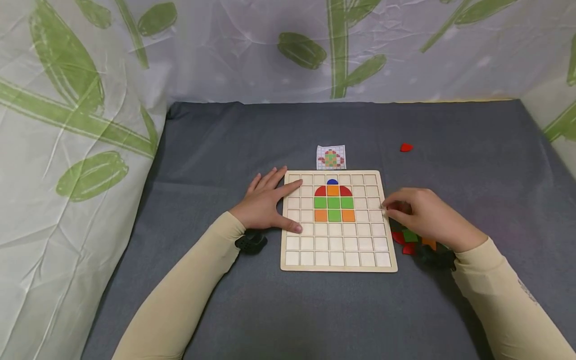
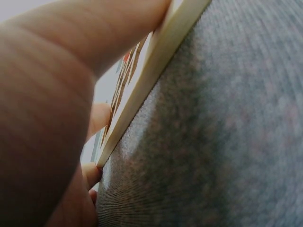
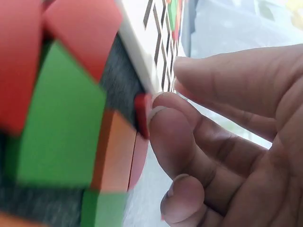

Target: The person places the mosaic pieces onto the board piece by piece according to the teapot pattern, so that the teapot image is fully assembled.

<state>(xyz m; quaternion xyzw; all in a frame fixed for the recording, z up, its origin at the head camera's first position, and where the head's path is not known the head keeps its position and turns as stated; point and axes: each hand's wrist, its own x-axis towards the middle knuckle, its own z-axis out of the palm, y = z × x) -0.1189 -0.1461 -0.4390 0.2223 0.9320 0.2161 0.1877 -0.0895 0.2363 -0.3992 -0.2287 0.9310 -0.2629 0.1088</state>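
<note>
A wooden grid board (image 1: 310, 243) lies on the grey cloth. Colored pieces fill some middle cells: a blue half-round (image 1: 332, 182), red rounded pieces (image 1: 320, 191), orange squares (image 1: 321, 215) and green squares (image 1: 334, 202). My left hand (image 1: 265, 206) rests on the board's left edge, fingers spread, thumb and index lying over the cells. At the right edge is my right hand (image 1: 418, 212), thumb and fingers bent toward each other. In the right wrist view no piece shows clearly between its fingertips. Beside those fingers sits a small red piece (image 3: 142, 116).
Loose pieces lie right of the board under my right wrist, among them a green one (image 1: 410, 235) and an orange one (image 1: 429, 243). Farther back is a single red piece (image 1: 406, 147). A printed pattern card (image 1: 330, 157) lies behind the board. Leaf-patterned curtains (image 1: 252, 50) border the table.
</note>
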